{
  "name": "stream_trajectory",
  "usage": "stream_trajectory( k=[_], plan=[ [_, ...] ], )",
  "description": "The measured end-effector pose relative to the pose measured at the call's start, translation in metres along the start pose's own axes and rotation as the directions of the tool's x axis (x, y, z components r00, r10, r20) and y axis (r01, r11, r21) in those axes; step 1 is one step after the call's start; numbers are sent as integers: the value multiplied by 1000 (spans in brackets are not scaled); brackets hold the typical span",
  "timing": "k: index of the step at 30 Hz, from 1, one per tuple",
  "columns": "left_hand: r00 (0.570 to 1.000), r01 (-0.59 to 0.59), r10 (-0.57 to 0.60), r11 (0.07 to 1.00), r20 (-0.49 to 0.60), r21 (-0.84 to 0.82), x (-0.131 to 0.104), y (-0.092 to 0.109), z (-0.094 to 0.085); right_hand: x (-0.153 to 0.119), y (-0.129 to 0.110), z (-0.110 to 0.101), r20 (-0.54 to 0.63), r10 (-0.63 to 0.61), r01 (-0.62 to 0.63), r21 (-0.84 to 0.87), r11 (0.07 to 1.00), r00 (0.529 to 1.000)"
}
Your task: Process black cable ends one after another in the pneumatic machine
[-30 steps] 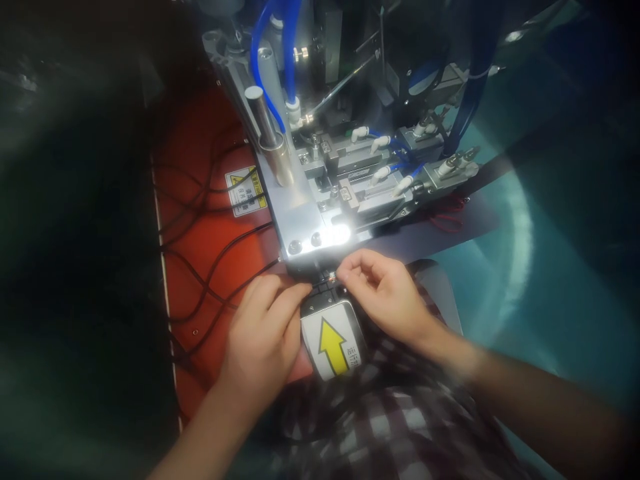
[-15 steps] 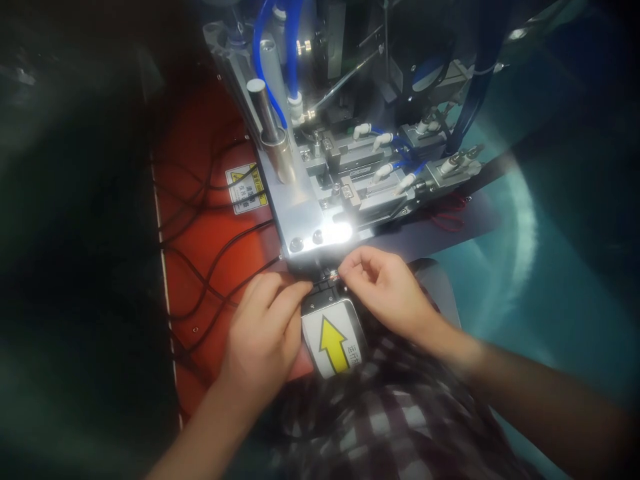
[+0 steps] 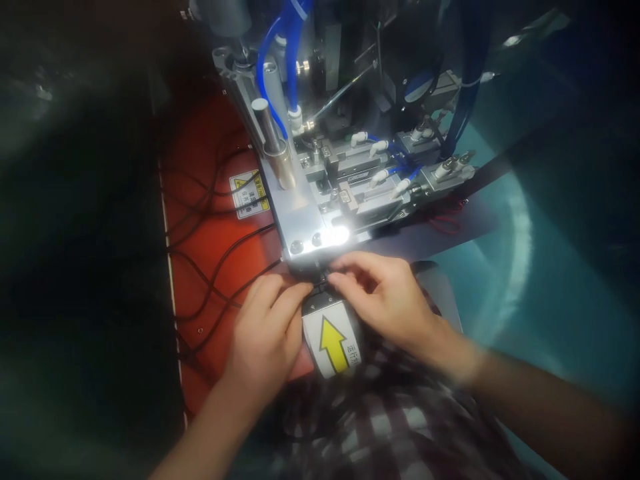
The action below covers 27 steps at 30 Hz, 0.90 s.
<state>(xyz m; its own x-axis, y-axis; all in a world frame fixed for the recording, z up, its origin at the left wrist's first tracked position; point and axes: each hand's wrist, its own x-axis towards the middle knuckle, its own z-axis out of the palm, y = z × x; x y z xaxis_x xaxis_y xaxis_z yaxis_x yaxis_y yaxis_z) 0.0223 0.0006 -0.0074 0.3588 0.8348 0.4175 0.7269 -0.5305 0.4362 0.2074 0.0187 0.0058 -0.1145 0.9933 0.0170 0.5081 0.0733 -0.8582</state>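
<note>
In the head view, my left hand [image 3: 267,327] rests at the left side of a narrow black track [image 3: 320,297], its thumb and fingers closed together at the track's edge. Whatever they hold, if anything, is too small to make out. My right hand [image 3: 387,290] reaches in from the right, with curled fingers. Its thumb and forefinger tips meet the track just below the machine's bright metal plate [image 3: 305,227]; any small part between them is hidden. Below the track sits a white label with a yellow arrow [image 3: 333,343].
Behind my hands stand metal slides [image 3: 370,197] with white air fittings and blue tubes [image 3: 295,60]. Black cables [image 3: 215,273] cross the red base [image 3: 200,233] on the left. A warning sticker [image 3: 249,195] is on that base. A teal surface [image 3: 490,287] spreads at the right.
My right hand has shifted left, its fingertips now over the track, with thumb and forefinger a little farther apart. The left hand stays nearly still. The camera view has shifted slightly.
</note>
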Motion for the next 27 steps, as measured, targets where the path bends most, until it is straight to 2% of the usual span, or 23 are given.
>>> stream_trajectory(
  k=[4,7,10,13,15,20,22,24,25,27],
  plan=[
    [1000,-19,19,1000,-18,6,0,0,0,6,-6,4,-2,-62,62,-90,994,998],
    [1000,-14,14,1000,-17,1,0,1,0,7,-2,2,15,-59,60,-63,996,998],
    [1000,-10,10,1000,-21,2,0,1,0,5,7,0,61,87,-93,96,991,994],
    [1000,-10,10,1000,-24,8,0,1,0,3,14,0,122,202,-226,238,945,972],
    [1000,-5,5,1000,-18,6,0,1,0,4,14,0,137,220,-249,246,937,966],
    [1000,-10,10,1000,24,-3,1,0,-1,14,10,-3,182,266,-293,138,946,947],
    [998,-38,38,999,55,-3,2,-1,-2,17,12,-6,274,313,-370,187,910,909],
    [994,-64,63,998,84,8,3,-1,-2,17,15,-7,349,351,-462,317,828,869],
    [993,-72,70,997,95,20,3,-1,-2,16,17,-6,358,363,-492,393,777,860],
    [991,-82,76,996,113,41,4,-2,-2,12,20,-4,314,375,-489,514,705,872]
  ],
)
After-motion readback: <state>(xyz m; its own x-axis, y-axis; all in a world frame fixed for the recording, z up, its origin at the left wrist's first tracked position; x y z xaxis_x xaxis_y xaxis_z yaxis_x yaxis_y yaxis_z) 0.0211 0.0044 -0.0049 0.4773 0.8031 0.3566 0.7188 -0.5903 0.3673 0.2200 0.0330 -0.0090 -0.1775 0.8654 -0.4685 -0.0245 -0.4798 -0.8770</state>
